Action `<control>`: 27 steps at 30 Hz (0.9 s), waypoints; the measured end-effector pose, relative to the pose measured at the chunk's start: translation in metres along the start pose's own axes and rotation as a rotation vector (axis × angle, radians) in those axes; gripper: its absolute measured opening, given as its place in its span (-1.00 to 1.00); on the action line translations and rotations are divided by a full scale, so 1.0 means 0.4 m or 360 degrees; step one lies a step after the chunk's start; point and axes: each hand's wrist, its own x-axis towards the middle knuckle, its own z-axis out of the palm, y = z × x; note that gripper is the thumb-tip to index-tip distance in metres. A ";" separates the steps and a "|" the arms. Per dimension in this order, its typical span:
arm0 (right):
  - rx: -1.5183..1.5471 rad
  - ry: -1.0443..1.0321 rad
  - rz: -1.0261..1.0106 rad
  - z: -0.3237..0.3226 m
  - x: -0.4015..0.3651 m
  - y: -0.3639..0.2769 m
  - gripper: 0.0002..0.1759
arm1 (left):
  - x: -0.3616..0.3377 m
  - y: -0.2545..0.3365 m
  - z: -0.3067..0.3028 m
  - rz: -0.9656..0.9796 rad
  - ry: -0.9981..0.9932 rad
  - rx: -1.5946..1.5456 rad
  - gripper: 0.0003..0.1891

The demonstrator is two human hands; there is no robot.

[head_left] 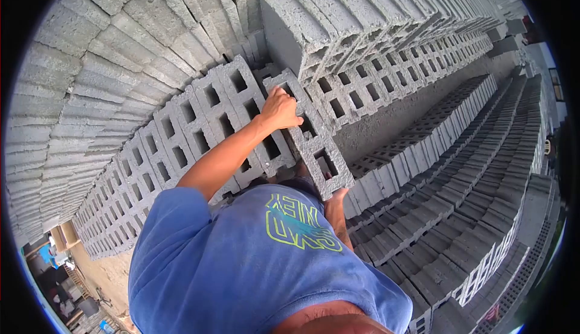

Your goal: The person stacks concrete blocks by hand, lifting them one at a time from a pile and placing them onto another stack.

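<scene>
A grey hollow concrete block (313, 144) hangs slantwise in front of my chest, its open holes facing up. My left hand (280, 110) is closed on its upper part, with fingers hooked at a hole and the thumb near the middle one. At the lower end, my right hand (337, 196) supports the block from beneath; most of its fingers are hidden behind it. Close to my left hand stands a row of similar blocks (194, 127) with their holes showing. The held block's far end is near a stacked pile (284, 32).
A tall wall of stacked blocks (90, 92) curves along the left. Several long block rows (435, 213) run along the right, with a narrow strip of ground (386, 125) between stacks. Bare ground (96, 276) and blue items (47, 254) appear at lower left.
</scene>
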 end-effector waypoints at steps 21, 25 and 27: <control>0.0248 -0.0300 -0.0379 -0.136 0.536 0.309 -0.17 | 0.113 -0.218 0.009 -0.0210 -0.0063 0.0118 -0.57; 0.0484 -0.0991 -0.0309 -0.105 0.531 0.311 -0.19 | 0.135 -0.243 -0.040 -0.0217 -0.0054 0.0143 -0.58; 0.0410 -0.0668 -0.0284 -0.109 0.525 0.317 -0.21 | 0.146 -0.275 -0.013 -0.0168 -0.0009 0.0121 -0.59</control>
